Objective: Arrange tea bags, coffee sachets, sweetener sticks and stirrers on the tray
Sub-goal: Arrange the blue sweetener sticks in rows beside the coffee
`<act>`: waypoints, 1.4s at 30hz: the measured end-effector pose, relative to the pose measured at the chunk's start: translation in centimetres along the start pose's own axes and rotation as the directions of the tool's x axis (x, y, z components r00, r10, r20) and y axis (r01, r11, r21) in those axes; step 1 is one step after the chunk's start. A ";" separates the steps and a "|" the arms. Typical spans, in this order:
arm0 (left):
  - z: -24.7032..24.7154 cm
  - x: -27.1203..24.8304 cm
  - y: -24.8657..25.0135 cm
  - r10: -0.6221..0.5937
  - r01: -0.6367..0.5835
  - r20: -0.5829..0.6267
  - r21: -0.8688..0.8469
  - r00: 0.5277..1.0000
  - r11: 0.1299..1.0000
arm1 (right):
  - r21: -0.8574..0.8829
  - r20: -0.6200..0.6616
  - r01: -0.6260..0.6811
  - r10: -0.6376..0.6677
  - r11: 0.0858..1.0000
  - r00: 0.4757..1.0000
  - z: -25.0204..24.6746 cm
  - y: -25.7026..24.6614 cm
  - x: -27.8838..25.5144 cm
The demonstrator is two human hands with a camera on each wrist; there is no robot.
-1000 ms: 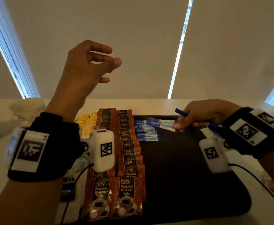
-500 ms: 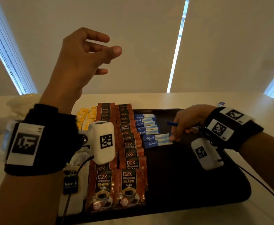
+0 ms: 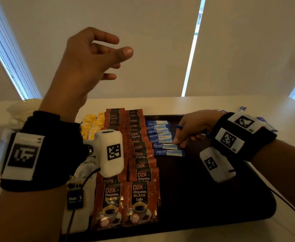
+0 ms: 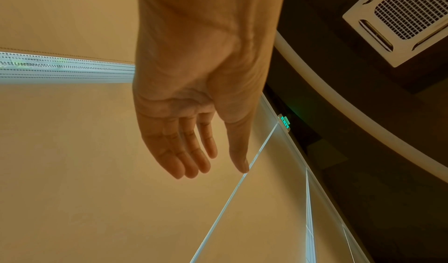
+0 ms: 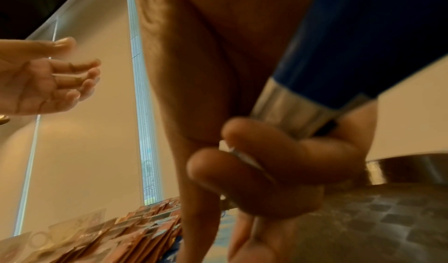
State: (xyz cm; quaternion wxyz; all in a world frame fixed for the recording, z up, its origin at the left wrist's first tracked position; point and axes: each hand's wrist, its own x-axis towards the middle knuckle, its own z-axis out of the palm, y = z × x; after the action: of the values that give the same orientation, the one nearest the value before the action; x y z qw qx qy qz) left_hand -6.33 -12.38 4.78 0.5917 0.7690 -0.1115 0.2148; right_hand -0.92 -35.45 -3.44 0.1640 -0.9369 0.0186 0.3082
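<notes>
A dark tray (image 3: 213, 198) holds two columns of brown coffee sachets (image 3: 141, 154) and, to their right, a row of blue sweetener sticks (image 3: 160, 137). My right hand (image 3: 180, 142) is low over the tray. Its fingertips touch the right end of a stick near the row's front. Its curled fingers grip a bundle of blue sweetener sticks (image 5: 339, 56), one end poking out above the knuckles (image 3: 179, 127). My left hand (image 3: 118, 51) is raised in the air above the coffee sachets, with fingers loosely curled and holding nothing (image 4: 227, 161).
Yellow sachets (image 3: 91, 124) lie left of the coffee columns. Tea bags with dark tags (image 3: 75, 198) sit at the tray's front left. More loose blue sticks (image 3: 265, 123) lie on the table behind my right wrist. A white cup (image 3: 24, 105) stands far left.
My right hand came from the far end of the row toward me, and the row of sweetener sticks grew longer at the front. The left hand rose a little, still holding nothing.
</notes>
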 end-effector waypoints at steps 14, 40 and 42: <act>0.2 0.1 -0.3 0.019 -0.019 0.018 0.007 1.000 1.000 | -0.159 -0.062 0.029 -0.039 0.987 0.997 0.5 -1.2 0.5; 0.4 0.1 -0.4 0.035 -0.035 0.005 0.067 0.999 0.997 | -0.335 -0.040 0.263 -0.293 0.905 0.955 2.6 -1.5 -1.4; 0.4 0.1 -0.4 0.036 -0.036 0.004 0.068 0.999 0.997 | -0.335 -0.054 0.272 -0.306 0.902 0.950 2.6 -1.6 -1.1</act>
State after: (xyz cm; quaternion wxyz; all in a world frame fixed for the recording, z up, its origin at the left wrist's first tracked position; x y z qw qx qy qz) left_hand -5.95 -12.63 4.39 0.5610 0.7869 -0.1190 0.2278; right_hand -3.10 -33.15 -4.32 0.0510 -0.9583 -0.1629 0.2294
